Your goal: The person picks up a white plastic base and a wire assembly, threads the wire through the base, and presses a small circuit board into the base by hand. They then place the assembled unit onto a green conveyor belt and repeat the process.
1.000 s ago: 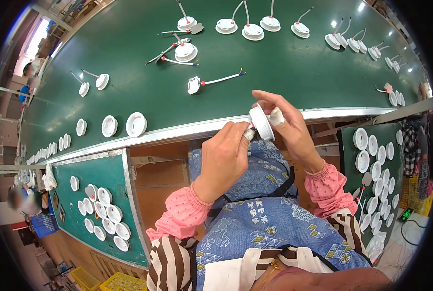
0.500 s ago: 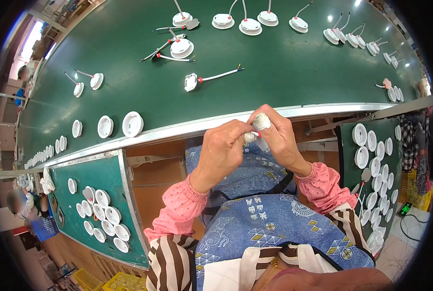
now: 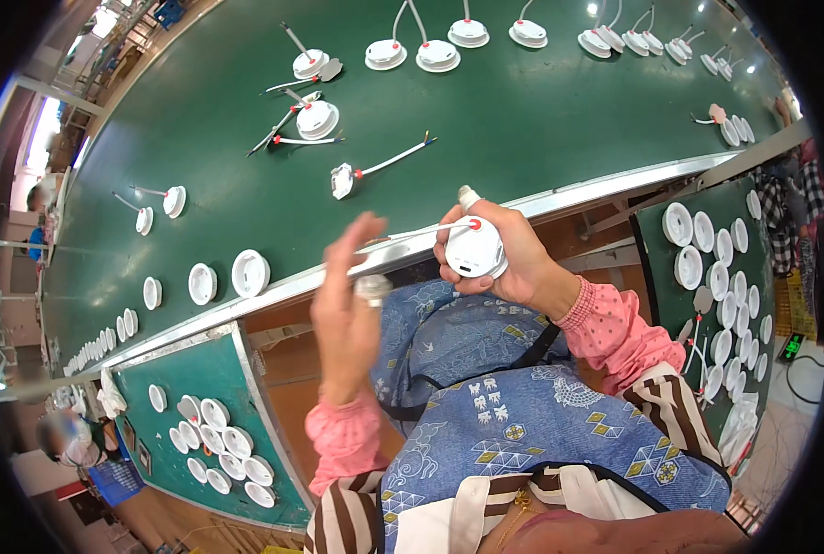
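My right hand [image 3: 523, 254] is closed around a round white lamp housing [image 3: 475, 247], its flat back facing up. A white cable [image 3: 412, 235] leaves the housing through a red grommet and stretches left over the table edge. A pale wrap covers one fingertip of this hand. My left hand [image 3: 345, 319] is beside the cable's far end, fingers stretched upward and somewhat blurred, with a pale wrap on the thumb. I see nothing held in it. Beyond the hands, a small white part with a cable [image 3: 342, 181] lies on the green table [image 3: 246, 185].
More cabled white housings [image 3: 438, 55] stand along the table's far side. White rings [image 3: 250, 272] line its near left edge. Green side boards at left [image 3: 144, 406] and right [image 3: 656, 249] bear several white round parts. A metal strip [image 3: 578, 200] edges the table.
My hands, together before, are now apart. The left has moved left and opened; the right has turned the housing so its back and cable show. The whole view has shifted slightly.
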Demonstrator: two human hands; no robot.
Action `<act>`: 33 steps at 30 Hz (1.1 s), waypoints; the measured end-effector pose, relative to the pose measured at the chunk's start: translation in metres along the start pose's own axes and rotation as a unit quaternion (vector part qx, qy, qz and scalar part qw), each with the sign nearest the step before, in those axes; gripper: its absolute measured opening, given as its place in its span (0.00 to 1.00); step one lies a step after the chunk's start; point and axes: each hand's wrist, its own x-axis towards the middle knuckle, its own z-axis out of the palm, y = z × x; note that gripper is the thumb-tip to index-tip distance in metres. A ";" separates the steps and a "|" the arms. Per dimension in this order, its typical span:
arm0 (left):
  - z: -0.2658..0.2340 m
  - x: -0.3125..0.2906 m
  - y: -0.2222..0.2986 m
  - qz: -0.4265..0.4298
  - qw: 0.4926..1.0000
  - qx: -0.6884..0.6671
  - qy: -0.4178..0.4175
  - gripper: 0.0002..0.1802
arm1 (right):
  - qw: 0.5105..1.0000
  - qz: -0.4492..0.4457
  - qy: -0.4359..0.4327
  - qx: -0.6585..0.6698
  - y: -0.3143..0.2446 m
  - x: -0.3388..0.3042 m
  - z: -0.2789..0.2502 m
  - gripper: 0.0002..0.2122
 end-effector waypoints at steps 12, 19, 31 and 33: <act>0.064 0.018 0.033 -0.132 0.841 -0.525 0.026 0.13 | 0.974 -0.076 0.083 -0.198 0.030 -0.001 0.010 0.15; 0.063 0.018 0.041 -0.139 0.840 -0.517 0.082 0.11 | 0.967 -0.110 0.041 -0.226 0.031 -0.004 0.017 0.17; 0.037 0.026 0.019 -0.137 0.900 -0.415 0.001 0.16 | 0.991 0.100 -0.002 -0.085 0.030 0.013 0.016 0.15; 0.029 0.029 0.018 -0.133 0.900 -0.415 -0.011 0.16 | 0.992 0.094 -0.017 -0.088 0.027 0.016 0.019 0.16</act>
